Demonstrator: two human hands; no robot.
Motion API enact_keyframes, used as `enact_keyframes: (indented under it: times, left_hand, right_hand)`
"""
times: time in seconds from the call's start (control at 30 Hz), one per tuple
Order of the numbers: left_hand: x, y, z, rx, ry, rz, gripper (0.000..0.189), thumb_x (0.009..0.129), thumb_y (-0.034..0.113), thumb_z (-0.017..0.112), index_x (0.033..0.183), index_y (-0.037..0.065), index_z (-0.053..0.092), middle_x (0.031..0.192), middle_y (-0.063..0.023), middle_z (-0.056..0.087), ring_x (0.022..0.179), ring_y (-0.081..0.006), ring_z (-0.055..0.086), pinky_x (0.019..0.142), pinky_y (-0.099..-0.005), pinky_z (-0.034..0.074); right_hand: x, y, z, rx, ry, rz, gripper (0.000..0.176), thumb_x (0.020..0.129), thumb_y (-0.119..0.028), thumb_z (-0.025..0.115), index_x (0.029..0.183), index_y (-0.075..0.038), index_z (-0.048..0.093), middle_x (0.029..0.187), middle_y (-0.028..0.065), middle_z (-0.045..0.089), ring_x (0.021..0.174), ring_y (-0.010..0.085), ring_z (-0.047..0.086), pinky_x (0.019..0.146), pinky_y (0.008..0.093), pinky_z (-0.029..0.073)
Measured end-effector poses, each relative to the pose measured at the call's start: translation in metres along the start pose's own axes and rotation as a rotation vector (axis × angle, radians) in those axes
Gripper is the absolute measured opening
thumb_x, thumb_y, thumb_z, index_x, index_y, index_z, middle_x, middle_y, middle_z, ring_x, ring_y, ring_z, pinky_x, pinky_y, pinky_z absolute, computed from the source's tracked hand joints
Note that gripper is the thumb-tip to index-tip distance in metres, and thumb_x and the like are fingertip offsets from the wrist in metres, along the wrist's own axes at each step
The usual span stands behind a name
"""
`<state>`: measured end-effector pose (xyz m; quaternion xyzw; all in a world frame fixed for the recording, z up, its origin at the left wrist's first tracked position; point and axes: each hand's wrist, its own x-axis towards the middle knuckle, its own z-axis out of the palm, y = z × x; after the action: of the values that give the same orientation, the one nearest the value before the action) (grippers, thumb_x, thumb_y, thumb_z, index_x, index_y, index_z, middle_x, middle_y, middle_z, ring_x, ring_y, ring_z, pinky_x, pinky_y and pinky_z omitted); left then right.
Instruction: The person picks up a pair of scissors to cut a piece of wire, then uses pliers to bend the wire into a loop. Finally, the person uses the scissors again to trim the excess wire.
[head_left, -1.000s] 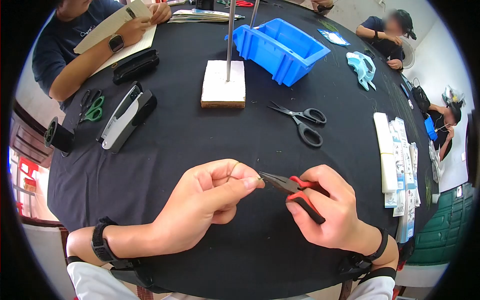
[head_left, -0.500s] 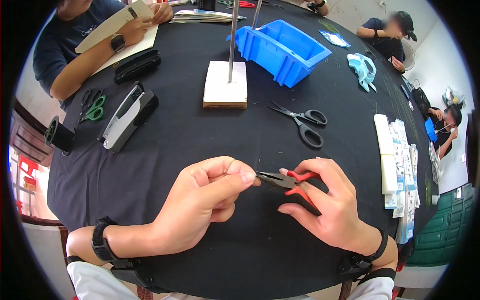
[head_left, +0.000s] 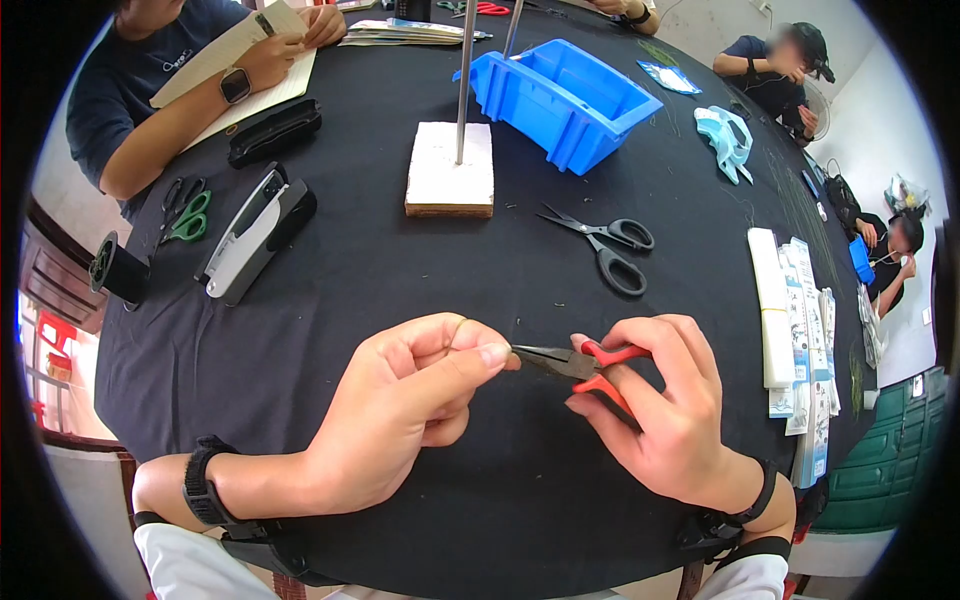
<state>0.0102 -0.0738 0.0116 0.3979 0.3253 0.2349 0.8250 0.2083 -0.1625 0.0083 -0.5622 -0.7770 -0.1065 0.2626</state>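
My left hand (head_left: 405,410) pinches thumb against index finger, on something too small to make out. The red-handled pliers (head_left: 572,362) are in my right hand (head_left: 665,405), with its fingers around the two handles. Their dark pointed jaws reach left to the tips of my left thumb and index finger. Whether the jaws grip anything cannot be seen. Beyond the pliers, black scissors (head_left: 607,245) lie half open on the black tablecloth (head_left: 350,270).
Further back stand a white block with a metal rod (head_left: 450,185) and a blue bin (head_left: 590,120). A stapler (head_left: 257,235), green-handled scissors (head_left: 190,215) and a spool (head_left: 118,270) are left; long packets (head_left: 808,340) lie right. Several people sit around the table.
My right hand has shifted slightly, and the pliers' handles have come closer together. My left hand has stayed nearly still.
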Motion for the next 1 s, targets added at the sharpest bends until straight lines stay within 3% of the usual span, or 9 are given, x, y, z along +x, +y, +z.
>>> enact_keyframes:
  times: [0.17, 0.27, 0.33, 0.43, 0.47, 0.83, 1.0]
  left_hand:
    - [0.001, 0.000, 0.000, 0.039, 0.035, -0.005, 0.014, 0.091, 0.014, 0.058, 0.090, 0.000, 0.058, 0.058, 0.0048, 0.039, 0.047, -0.0020, 0.027, 0.043, -0.0194, 0.022]
    - [-0.003, -0.003, 0.008, 0.168, 0.031, -0.023, 0.014, 0.091, 0.013, 0.058, 0.091, -0.001, 0.059, 0.062, 0.0035, 0.046, 0.047, -0.0014, 0.031, 0.043, -0.0193, 0.022]
    - [-0.006, -0.007, 0.010, 0.228, -0.021, -0.029, 0.012, 0.091, 0.011, 0.058, 0.091, -0.001, 0.059, 0.066, 0.0022, 0.053, 0.049, -0.0006, 0.035, 0.043, -0.0192, 0.023]
    - [-0.007, -0.011, 0.012, 0.258, -0.060, -0.032, 0.012, 0.091, 0.009, 0.058, 0.094, -0.002, 0.060, 0.063, 0.0039, 0.052, 0.049, -0.0002, 0.034, 0.044, -0.0188, 0.022]
    - [-0.009, -0.011, 0.011, 0.258, -0.069, -0.040, 0.013, 0.091, 0.012, 0.060, 0.092, 0.000, 0.063, 0.063, 0.0091, 0.048, 0.056, 0.0028, 0.036, 0.049, -0.0176, 0.027]
    - [-0.008, -0.012, 0.009, 0.371, -0.074, 0.059, 0.011, 0.090, 0.009, 0.060, 0.092, -0.002, 0.063, 0.060, 0.0058, 0.051, 0.052, 0.0007, 0.038, 0.048, -0.0187, 0.028]
    - [-0.008, -0.014, 0.009, 0.342, -0.094, 0.048, 0.011, 0.090, 0.008, 0.060, 0.091, -0.002, 0.063, 0.060, 0.0075, 0.047, 0.054, 0.0013, 0.036, 0.049, -0.0184, 0.028]
  right_hand:
    - [-0.001, 0.002, 0.000, 0.143, 0.008, 0.044, 0.026, 0.061, -0.009, 0.080, 0.081, 0.001, 0.066, 0.092, 0.0088, 0.055, 0.074, 0.0221, 0.055, 0.059, 0.0302, 0.045]
    - [-0.003, -0.002, 0.004, 0.499, 0.078, 0.212, 0.026, 0.060, -0.003, 0.080, 0.082, 0.001, 0.066, 0.092, 0.0104, 0.056, 0.073, 0.0217, 0.056, 0.060, 0.0294, 0.047]
    - [-0.001, -0.006, 0.004, 0.507, 0.079, 0.196, 0.026, 0.060, -0.003, 0.081, 0.081, 0.001, 0.066, 0.092, 0.0107, 0.056, 0.073, 0.0211, 0.056, 0.060, 0.0293, 0.047]
    - [-0.003, -0.004, 0.005, 0.491, 0.060, 0.132, 0.026, 0.058, 0.000, 0.079, 0.079, 0.002, 0.065, 0.092, 0.0106, 0.056, 0.071, 0.0213, 0.056, 0.058, 0.0288, 0.046]
    - [-0.004, -0.003, 0.004, 0.482, 0.048, 0.112, 0.026, 0.057, 0.001, 0.078, 0.079, 0.002, 0.064, 0.092, 0.0106, 0.056, 0.071, 0.0214, 0.055, 0.058, 0.0286, 0.046]
    - [-0.003, -0.005, 0.004, 0.495, 0.041, 0.166, 0.022, 0.062, 0.004, 0.075, 0.082, 0.001, 0.066, 0.093, 0.0111, 0.056, 0.075, 0.0214, 0.056, 0.059, 0.0272, 0.047]
    - [-0.005, -0.006, 0.004, 0.478, 0.076, 0.139, 0.025, 0.058, 0.003, 0.076, 0.080, 0.002, 0.064, 0.093, 0.0113, 0.056, 0.073, 0.0217, 0.056, 0.057, 0.0280, 0.046]
